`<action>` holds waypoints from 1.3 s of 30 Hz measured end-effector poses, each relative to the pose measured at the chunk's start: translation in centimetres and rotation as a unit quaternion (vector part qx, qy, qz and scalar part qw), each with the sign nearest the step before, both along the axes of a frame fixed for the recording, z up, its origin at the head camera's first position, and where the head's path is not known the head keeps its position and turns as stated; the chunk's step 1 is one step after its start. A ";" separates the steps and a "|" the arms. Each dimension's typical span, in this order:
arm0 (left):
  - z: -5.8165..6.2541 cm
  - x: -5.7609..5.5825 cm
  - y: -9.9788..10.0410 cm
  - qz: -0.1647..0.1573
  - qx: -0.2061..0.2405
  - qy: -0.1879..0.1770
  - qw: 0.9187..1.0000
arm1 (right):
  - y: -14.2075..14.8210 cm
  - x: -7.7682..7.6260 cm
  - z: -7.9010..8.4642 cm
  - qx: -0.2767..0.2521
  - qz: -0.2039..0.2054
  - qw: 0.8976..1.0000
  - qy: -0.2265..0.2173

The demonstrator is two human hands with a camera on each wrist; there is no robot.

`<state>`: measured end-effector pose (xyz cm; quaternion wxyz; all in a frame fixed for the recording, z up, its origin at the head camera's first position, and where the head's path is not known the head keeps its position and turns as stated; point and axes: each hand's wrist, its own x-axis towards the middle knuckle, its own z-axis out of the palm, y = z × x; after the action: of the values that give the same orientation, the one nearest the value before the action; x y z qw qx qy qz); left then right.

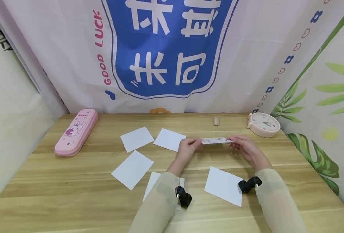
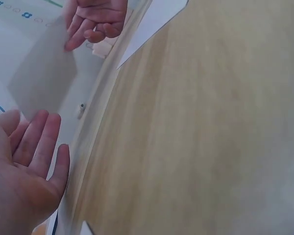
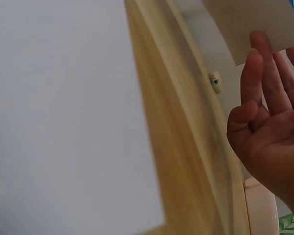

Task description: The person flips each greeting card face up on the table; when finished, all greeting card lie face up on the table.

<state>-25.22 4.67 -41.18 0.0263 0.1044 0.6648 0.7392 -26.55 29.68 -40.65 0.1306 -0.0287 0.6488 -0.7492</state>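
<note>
Both hands hold a card (image 1: 217, 140) level above the table, one at each end. Dark marks or print show on its upper face in the head view; its plain underside (image 2: 44, 73) shows in the left wrist view. My left hand (image 1: 188, 149) pinches the left end between thumb and fingers. At the right end, my right hand (image 1: 246, 149) pinches it with the thumb on top and fingers below. A white card (image 1: 223, 186) lies on the table below my right hand, and another white card (image 1: 169, 139) lies just left of my left hand.
More white cards lie on the wooden table (image 1: 58, 194), such as one white card (image 1: 132, 170) at the left; my left sleeve partly covers another. A pink pencil case (image 1: 76, 132), a small beige object (image 1: 216, 121) and a round clock (image 1: 263, 124) stand toward the back.
</note>
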 end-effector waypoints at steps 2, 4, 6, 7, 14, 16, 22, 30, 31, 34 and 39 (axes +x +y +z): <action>-0.7 -0.5 0.1 0.003 -0.001 -0.009 1.000 | -0.1 0.0 0.0 0.010 -0.005 1.000 -0.004; -1.1 -0.8 0.3 0.011 -0.008 -0.013 1.000 | -0.1 0.0 0.1 0.023 -0.007 1.000 -0.007; -0.7 -0.5 0.2 0.019 -0.028 -0.012 0.999 | -0.2 0.1 0.2 0.045 -0.006 0.999 -0.008; -0.3 -0.3 0.1 0.022 -0.037 -0.006 0.999 | -0.2 0.1 0.2 0.057 -0.004 0.998 -0.007; -1.2 -1.1 0.6 0.037 -0.081 -0.016 0.996 | -0.5 0.1 0.4 0.153 -0.002 0.988 0.007; -1.0 -1.0 0.8 0.054 -0.090 -0.013 0.994 | -0.6 0.1 0.5 0.160 -0.011 0.987 0.010; -0.8 -1.0 1.0 0.083 -0.113 -0.010 0.990 | -1.0 0.2 0.8 0.196 -0.034 0.980 0.029; -0.6 -1.0 1.3 0.051 -0.196 -0.004 0.979 | -0.4 0.6 1.2 0.245 -0.038 0.968 0.049; -0.6 -1.1 1.4 0.045 -0.209 -0.004 0.977 | -0.3 0.7 1.2 0.254 -0.036 0.965 0.052; -0.8 -1.3 1.9 0.028 -0.241 0.002 0.970 | 0.1 0.7 1.1 0.281 -0.031 0.957 0.064; -1.3 -1.5 2.7 0.014 -0.321 0.028 0.947 | 0.3 0.4 0.4 0.321 -0.027 0.944 0.071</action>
<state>-26.75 7.34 -42.45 0.0296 0.1020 0.8687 0.4839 -26.16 30.03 -40.28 0.0658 -0.0206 0.8630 -0.5005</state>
